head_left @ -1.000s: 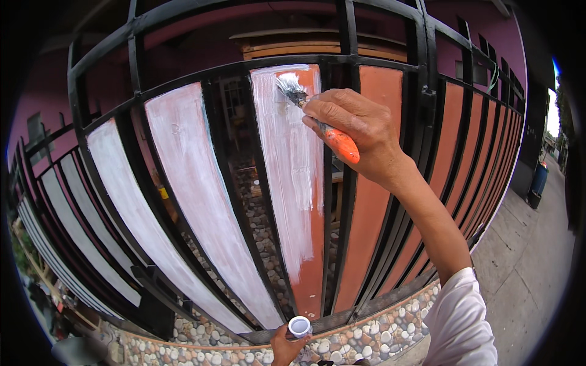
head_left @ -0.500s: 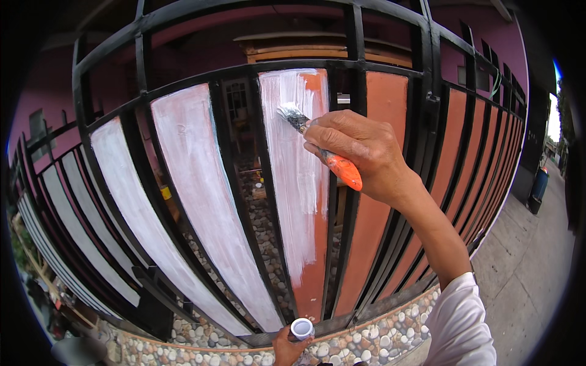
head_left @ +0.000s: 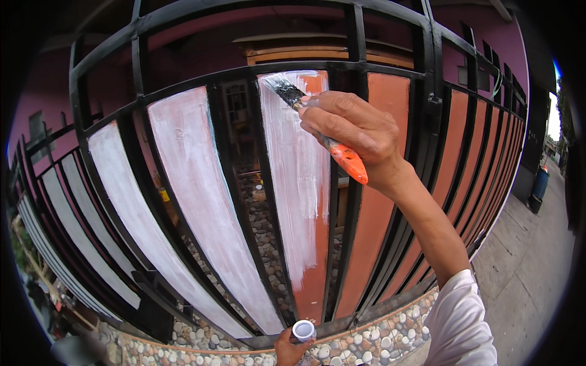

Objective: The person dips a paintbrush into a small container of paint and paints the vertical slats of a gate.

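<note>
- While the right hand (head_left: 360,131) in the head view gripped the orange-handled brush (head_left: 348,163) between closed fingers, its bristles (head_left: 274,81) met the slat (head_left: 293,171) high on its left.
- Light lengthwise strokes probably suited that long flat face, sparing the black frame (head_left: 342,65).
- Below, the left hand (head_left: 288,349) curled its fingers around a round white cup (head_left: 303,331).
- Streaky white coat (head_left: 293,204) overlay smooth terracotta paint (head_left: 316,274).

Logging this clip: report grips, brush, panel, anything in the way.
Right grip closed on orange-handled brush, bristles high on panel. Left grip around white cup. Panel mostly white, reddish-brown down right edge and bottom. Nothing visibly blocking brush.
</note>
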A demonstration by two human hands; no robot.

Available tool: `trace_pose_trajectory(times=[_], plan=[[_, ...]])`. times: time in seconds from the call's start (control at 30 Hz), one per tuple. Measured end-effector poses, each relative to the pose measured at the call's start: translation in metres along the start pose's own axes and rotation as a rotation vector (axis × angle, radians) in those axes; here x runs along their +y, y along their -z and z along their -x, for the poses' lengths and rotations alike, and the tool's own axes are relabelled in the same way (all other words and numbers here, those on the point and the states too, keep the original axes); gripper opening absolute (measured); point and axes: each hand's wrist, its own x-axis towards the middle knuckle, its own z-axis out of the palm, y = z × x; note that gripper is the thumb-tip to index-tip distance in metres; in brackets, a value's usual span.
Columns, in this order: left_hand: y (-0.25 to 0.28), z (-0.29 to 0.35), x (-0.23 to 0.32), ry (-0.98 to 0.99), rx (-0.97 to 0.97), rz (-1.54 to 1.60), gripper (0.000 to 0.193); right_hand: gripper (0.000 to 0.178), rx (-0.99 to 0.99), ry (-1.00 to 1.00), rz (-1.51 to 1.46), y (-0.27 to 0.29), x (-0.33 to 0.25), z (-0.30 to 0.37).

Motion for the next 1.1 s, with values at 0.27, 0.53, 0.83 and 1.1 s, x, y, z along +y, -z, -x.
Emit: trace_pose_trajectory(times=[0.27,0.53,0.83,1.1], plan=[[0.001,-0.001,-0.001,-0.013,-0.002,-0.011,0.058,0.025,-0.048,-0.042,0.013,-0.006,0.001,0.000],[-0.001,-0.006,0.002,-0.012,-0.024,0.017,0.056,0.024,-0.013,-0.065,0.049,0.007,0.009,0.009],[-0.005,-0.011,0.006,-0.063,-0.039,-0.016,0.050,0.025,-0.050,-0.110,0.091,0.025,0.015,0.014],[-0.006,-0.010,0.003,-0.062,-0.045,-0.047,0.051,0.026,-0.021,-0.114,0.118,0.032,0.018,0.016]])
